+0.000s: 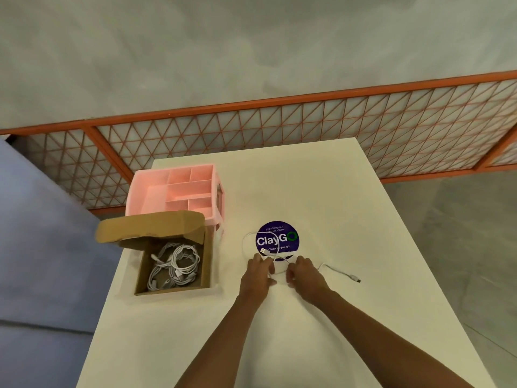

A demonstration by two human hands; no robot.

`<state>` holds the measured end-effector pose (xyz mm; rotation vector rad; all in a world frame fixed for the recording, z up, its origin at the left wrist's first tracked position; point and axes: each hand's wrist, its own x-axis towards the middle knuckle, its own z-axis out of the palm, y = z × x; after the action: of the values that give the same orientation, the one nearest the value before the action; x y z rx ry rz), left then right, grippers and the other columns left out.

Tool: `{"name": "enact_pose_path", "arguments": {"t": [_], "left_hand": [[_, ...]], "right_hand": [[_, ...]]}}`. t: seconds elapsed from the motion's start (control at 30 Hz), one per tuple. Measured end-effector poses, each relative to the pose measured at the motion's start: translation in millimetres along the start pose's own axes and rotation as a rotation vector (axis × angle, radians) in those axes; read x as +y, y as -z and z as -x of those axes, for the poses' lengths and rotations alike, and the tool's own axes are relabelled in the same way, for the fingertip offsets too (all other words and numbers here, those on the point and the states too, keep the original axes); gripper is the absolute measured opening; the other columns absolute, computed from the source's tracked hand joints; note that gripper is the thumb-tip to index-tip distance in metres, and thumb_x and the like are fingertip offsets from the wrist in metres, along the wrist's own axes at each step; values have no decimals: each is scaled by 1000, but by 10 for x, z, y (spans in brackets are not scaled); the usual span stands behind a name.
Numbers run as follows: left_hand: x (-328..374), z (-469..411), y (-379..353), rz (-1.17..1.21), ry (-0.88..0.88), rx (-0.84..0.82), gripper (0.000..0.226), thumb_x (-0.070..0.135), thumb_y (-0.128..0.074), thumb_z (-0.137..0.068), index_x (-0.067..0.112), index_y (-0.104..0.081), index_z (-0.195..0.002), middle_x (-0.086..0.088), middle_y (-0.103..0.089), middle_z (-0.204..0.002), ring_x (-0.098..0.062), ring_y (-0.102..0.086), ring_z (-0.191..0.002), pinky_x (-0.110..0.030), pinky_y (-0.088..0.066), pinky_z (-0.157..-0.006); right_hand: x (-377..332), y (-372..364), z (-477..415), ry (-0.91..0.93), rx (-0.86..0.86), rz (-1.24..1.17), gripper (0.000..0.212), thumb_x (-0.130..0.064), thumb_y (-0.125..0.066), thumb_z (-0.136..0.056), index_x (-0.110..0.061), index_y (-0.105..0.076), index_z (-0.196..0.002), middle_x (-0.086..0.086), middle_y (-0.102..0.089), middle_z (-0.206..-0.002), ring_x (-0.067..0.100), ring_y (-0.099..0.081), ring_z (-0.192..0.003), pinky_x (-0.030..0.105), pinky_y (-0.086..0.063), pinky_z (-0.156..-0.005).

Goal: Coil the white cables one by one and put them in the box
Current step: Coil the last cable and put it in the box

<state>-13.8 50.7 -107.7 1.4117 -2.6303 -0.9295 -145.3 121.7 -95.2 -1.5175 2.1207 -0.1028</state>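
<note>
On table (pixel 321 191), purple "ClayGo" sticker (pixel 289 233), white cable (pixel 339 270)

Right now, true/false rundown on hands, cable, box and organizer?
1. The left hand and the right hand both hold the white cable. True.
2. The cardboard box is empty. False: coiled cables lie in it.
3. One plug of the held cable lies on the table, to the right of the right hand. True.
4. The pink organizer holds cables. False: its visible compartments show none.
</note>
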Motion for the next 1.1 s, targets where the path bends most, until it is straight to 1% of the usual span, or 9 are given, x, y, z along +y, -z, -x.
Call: {"name": "enact_pose_path", "arguments": {"t": [0.1,0.2,0.37,0.43,0.53,0.7,0.83,0.97,1.1], "left_hand": [[-32,-10,-1,7,-24,10,11,8,-63,-86,12,-58,-95,0,-46,-102,-17,-48,-104,-36,-51,-83],[-70,-12,29,31,-47,-30,19,17,-71,-81,13,-59,-96,6,-42,-97,-15,-44,-103,-33,-49,-84],[8,2,130,98,-79,130,15,19,-54,-95,8,-61,-100,4,-44,-92,-16,-49,-91,-30,-46,-78],[47,-6,206,127,-85,201,19,21,-50,-97,6,-60,-103,0,-48,-91,-17,-49,-87,-29,-43,-73],[112,-1,369,229,-100,259,17,21,-48,-98,11,-57,-109,-2,-60,-92,-19,-57,-86,-22,-43,-70],[207,90,599,416,-105,233,19,21,-55,-95,13,-49,-111,9,-58,-68,-1,-55,-59,-10,-40,-54],[267,153,599,444,-112,281,22,28,-54,-95,9,-53,-105,0,-62,-84,-15,-59,-76,-12,-42,-62],[470,217,654,536,-196,238,21,32,-60,-92,18,-58,-108,3,-60,-106,-11,-59,-99,-19,-48,-82],[703,312,748,547,-265,160,25,30,-61,-91,18,-60,-113,4,-65,-110,-7,-59,-102,-12,-43,-85]], "right_hand": [[42,3,-2,33,55,153,27,-5,-47,-92,-11,-56,-117,9,-43,-124,28,-38,-115,35,-35,-91],[69,72,-15,71,72,157,30,-1,-42,-91,-12,-49,-118,8,-40,-125,27,-36,-114,37,-31,-92],[70,386,-65,71,85,-280,20,-4,-45,-93,-23,-51,-91,-3,-58,-97,18,-45,-100,32,-26,-86],[58,535,-87,96,107,-448,14,-8,-50,-93,-20,-55,-91,-7,-61,-91,14,-53,-92,33,-35,-88],[-3,776,-54,129,144,-677,10,-8,-53,-94,-11,-62,-97,-1,-63,-90,12,-57,-80,19,-45,-74],[-131,1159,25,109,198,-917,14,-6,-51,-95,-10,-63,-99,-1,-62,-84,12,-58,-67,20,-46,-66],[-208,1396,141,115,206,-1036,9,-4,-55,-93,-8,-60,-100,4,-61,-77,13,-59,-63,21,-47,-62],[-309,1484,276,156,205,-1044,12,-2,-53,-94,-8,-61,-101,7,-60,-74,15,-66,-65,26,-53,-65],[-395,1483,371,170,187,-1049,22,0,-43,-97,-1,-63,-106,9,-62,-83,17,-68,-74,25,-57,-67]]}}
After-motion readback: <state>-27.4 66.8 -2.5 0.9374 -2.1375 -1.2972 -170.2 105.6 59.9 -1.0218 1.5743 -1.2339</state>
